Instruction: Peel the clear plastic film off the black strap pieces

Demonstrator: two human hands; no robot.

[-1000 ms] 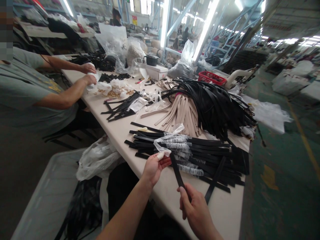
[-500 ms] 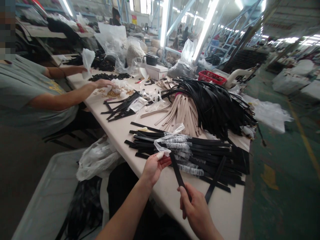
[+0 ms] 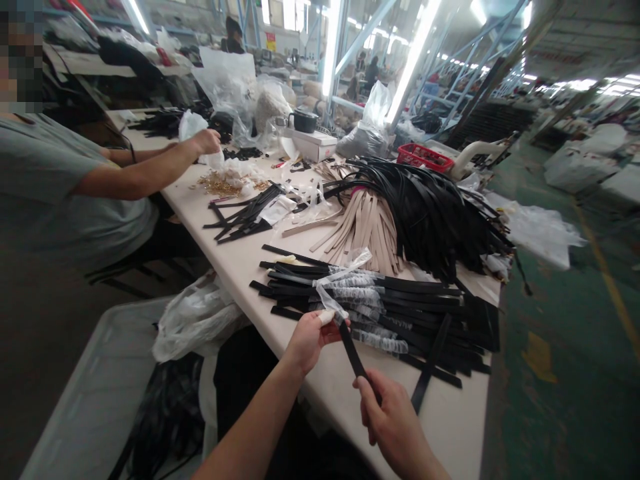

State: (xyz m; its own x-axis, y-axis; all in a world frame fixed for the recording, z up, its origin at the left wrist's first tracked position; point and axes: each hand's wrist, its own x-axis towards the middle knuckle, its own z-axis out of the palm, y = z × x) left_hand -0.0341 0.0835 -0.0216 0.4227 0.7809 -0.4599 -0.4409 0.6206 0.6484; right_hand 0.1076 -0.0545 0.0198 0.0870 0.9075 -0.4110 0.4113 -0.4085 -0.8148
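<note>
While the right hand (image 3: 390, 420) closes its fingers round the black strap (image 3: 353, 350), the left hand (image 3: 310, 337) seemingly pinches clear plastic wrap (image 3: 330, 297) just above the strap's far end.

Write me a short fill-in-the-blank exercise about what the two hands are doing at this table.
1. The right hand holds the near end of a ____ strap.
2. The left hand pinches clear ____ wrap at the strap's far end.
3. Behind the wrapped black straps lies a fan of ____ straps.
4. A red ____ sits at the table's far end.

Missing words: black; plastic; beige; basket
</note>
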